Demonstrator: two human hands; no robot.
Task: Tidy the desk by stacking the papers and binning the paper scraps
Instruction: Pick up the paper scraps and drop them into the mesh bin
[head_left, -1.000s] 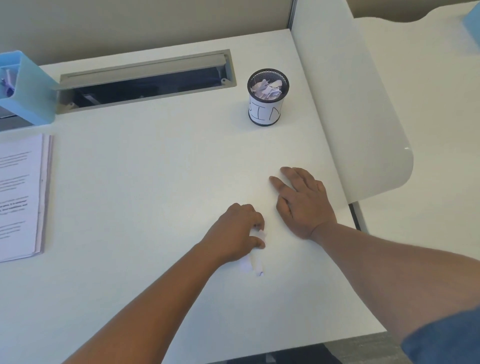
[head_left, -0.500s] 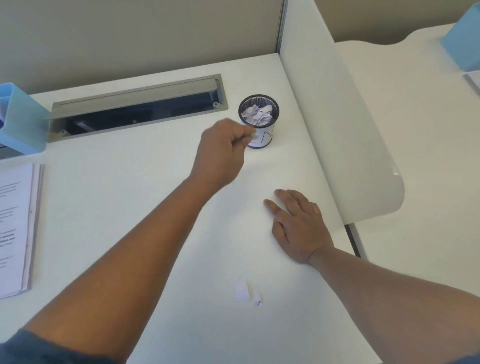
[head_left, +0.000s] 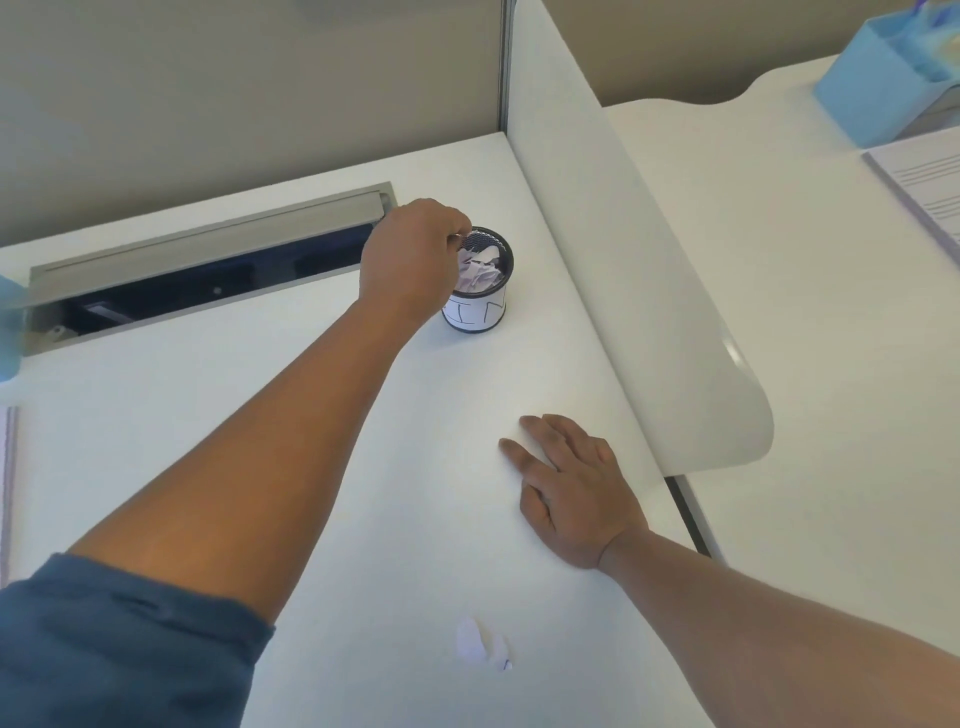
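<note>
A small black mesh bin (head_left: 480, 313) with a white label stands at the back of the white desk (head_left: 291, 415), filled with crumpled paper. My left hand (head_left: 415, 260) hovers over the bin's left rim, its fingers pinched on a small white paper scrap that hangs just inside the opening. My right hand (head_left: 571, 493) lies flat on the desk, fingers spread, holding nothing. Two small white scraps (head_left: 480, 647) lie on the desk near the front edge, below my right hand. A sliver of the paper stack (head_left: 7, 493) shows at the far left edge.
A grey cable tray (head_left: 208, 260) with its lid open runs along the back of the desk. A white divider panel (head_left: 623, 286) rises on the right. Beyond it, a neighbouring desk holds a blue box (head_left: 883, 78) and printed sheets (head_left: 930, 192). A blue organiser (head_left: 8, 332) sits at far left.
My left hand picked one scrap from the front of the desk and carried it back to the bin's rim. My right hand stayed flat on the desk. The camera shifted rightward.
</note>
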